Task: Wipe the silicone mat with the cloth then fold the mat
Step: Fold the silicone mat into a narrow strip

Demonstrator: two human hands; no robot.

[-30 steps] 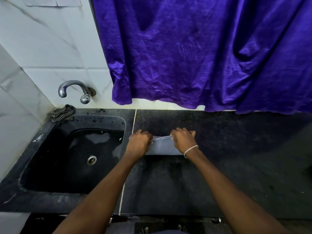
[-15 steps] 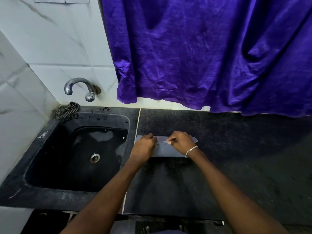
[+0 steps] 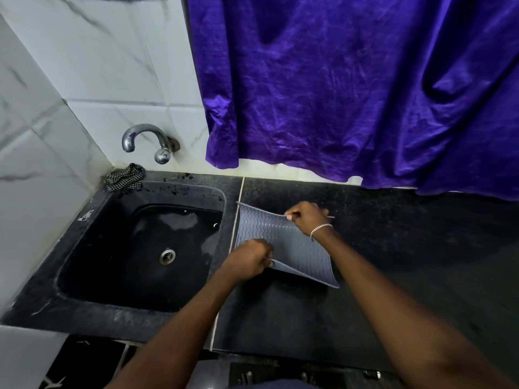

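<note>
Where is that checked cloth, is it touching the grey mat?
Apart. The head view shows the checked cloth bunched by the tap, with the whole sink lying between it and the grey mat.

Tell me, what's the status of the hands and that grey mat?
Hands busy: left hand pinches near edge of mat, right hand its far edge. Mat held open, not folded. Nothing blocking; checked cloth lies at back corner of sink.
</note>
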